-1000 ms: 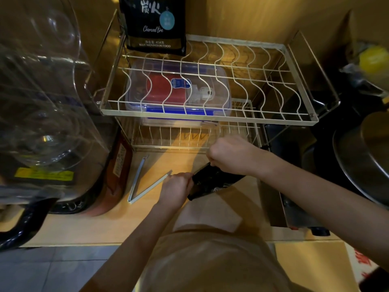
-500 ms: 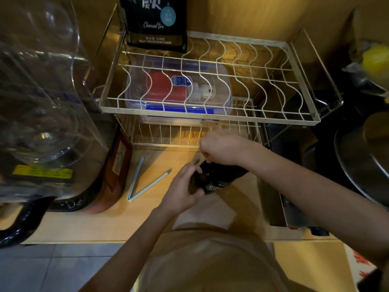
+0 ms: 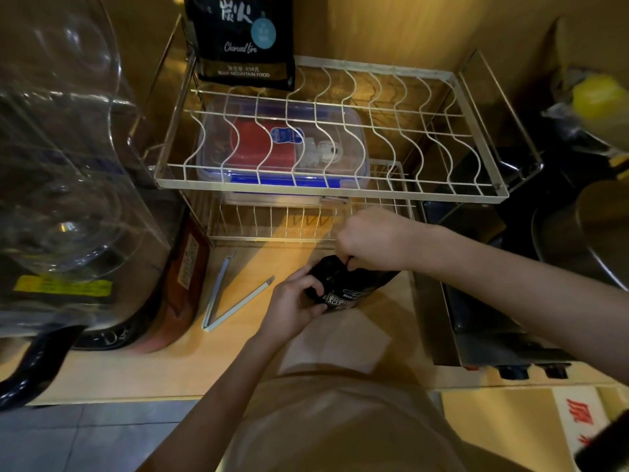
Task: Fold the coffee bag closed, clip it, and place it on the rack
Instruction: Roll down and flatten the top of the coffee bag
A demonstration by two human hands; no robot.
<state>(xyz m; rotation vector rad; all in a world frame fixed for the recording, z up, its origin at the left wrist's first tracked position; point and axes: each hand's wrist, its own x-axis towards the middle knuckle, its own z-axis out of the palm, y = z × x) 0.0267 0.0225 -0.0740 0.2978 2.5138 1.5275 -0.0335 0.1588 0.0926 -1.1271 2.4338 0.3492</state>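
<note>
Since a second earlier, the left hand [image 3: 292, 303] had slid right from beside the clip onto the coffee bag [image 3: 343, 284], and the bag had rolled further so that white lettering showed on its near face. The bag lay just below the centre of the frame on the wooden bench [image 3: 136, 369], a dark, crumpled bundle in front of the lower tier of the wire rack [image 3: 340, 185]. The left hand was closed round its left end, thumb on top and fingers curled underneath. The right hand [image 3: 372, 238] came in from the right and pinched the bag's top edge between fingertips and thumb, knuckles up. The clip [image 3: 235, 296], a pale, long V lying open, rested on the bench just left of the left hand, apart from it. On the rack's upper tier, at the top centre of the frame, a second black coffee bag [image 3: 243, 39] stood upright at the back left corner. A clear plastic box [image 3: 282, 148] with a blue clasp and red contents sat beneath that tier. A large clear appliance cover [image 3: 68, 165] filled the left side of the frame.
</note>
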